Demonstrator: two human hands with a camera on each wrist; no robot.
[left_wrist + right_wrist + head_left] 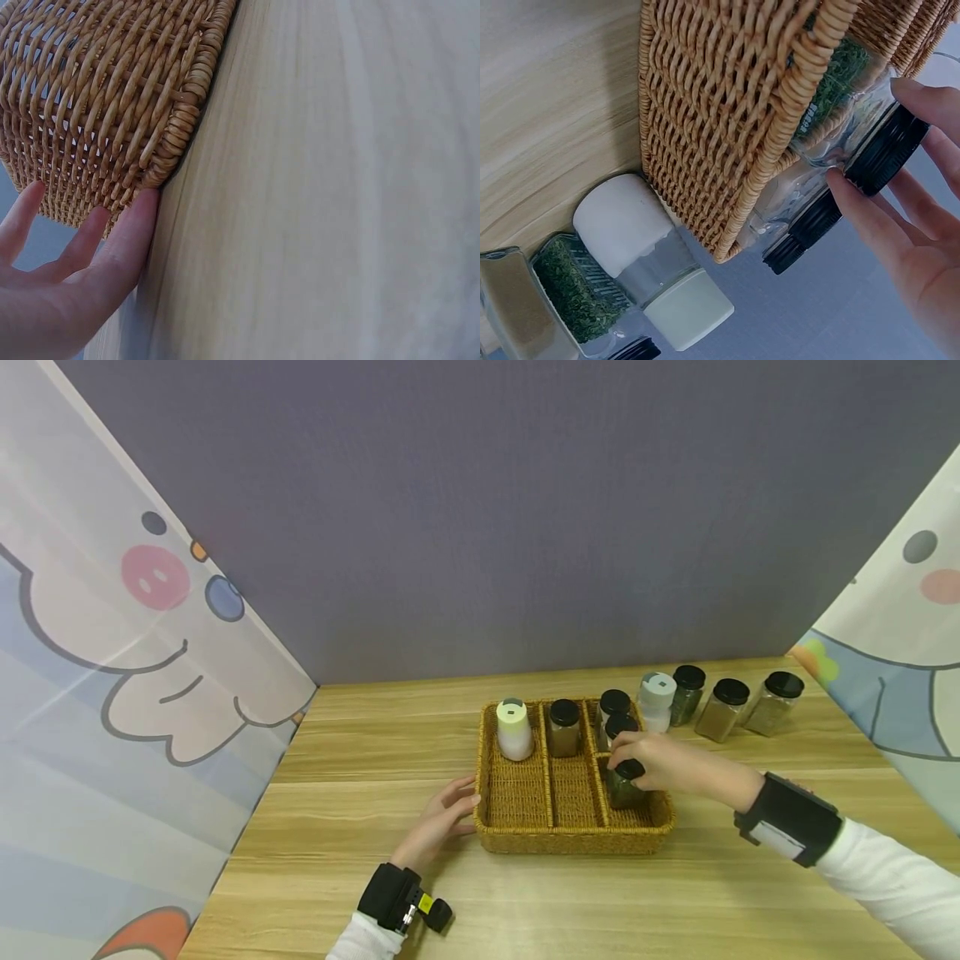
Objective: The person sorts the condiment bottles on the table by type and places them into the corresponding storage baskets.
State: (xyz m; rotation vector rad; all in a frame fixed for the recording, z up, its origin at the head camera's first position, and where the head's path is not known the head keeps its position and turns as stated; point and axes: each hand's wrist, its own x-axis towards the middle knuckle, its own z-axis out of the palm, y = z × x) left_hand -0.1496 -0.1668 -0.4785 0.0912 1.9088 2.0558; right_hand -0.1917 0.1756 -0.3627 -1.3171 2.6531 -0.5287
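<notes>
Wooden table beneath woven basket, pale bottle, three jars.

No text, brand or number is legible. A short row of white characters stands on the side of the hand-held jar of green herbs, too small and blurred to decipher. The yellow-green shaker cap within the basket bears a tiny dark mark, unreadable. The left wristband carries a yellow tag, the right wristband a whitish patch; any lettering on either is indistinct.
</notes>
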